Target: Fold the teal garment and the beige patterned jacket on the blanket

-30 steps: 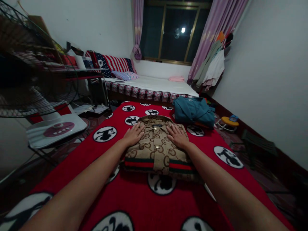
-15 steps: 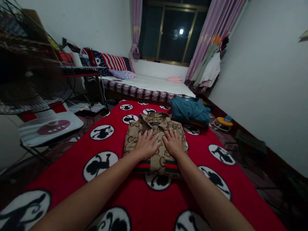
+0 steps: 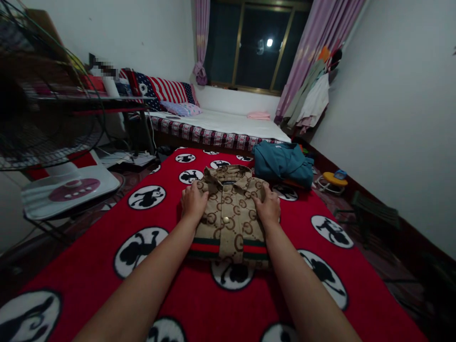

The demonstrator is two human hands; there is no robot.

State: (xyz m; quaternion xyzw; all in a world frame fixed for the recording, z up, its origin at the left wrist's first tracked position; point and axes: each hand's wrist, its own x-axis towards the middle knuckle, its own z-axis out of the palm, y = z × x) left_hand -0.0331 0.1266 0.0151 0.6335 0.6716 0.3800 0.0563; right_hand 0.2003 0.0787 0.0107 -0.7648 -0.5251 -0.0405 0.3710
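A folded tan jacket (image 3: pixel 233 202) with a brown letter pattern, a collar and green-red-green bands at its lower edge lies on the red blanket (image 3: pixel 221 308). My left hand (image 3: pixel 194 202) grips its left side, thumb on top and fingers bent over the edge. At the opposite side, my right hand (image 3: pixel 269 205) holds the right edge in the same manner, its thumb on the front of the cloth. The undersides of the folds and some fingertips are hidden. Beyond the jacket, to the right, sits a stack of folded clothes with a teal garment (image 3: pixel 283 161) on top.
A fan (image 3: pixel 46 118) stands close on the left, beside a white stool (image 3: pixel 71 190). Behind the blanket is a low bed (image 3: pixel 224 123) under a window. On the right are a yellow round stool (image 3: pixel 333 179) and a dark folding stool (image 3: pixel 375 209) by the wall.
Both hands have moved apart, from lying flat on the jacket's front to its left and right sides, where they now grip the edges. The jacket stays in about the same place.
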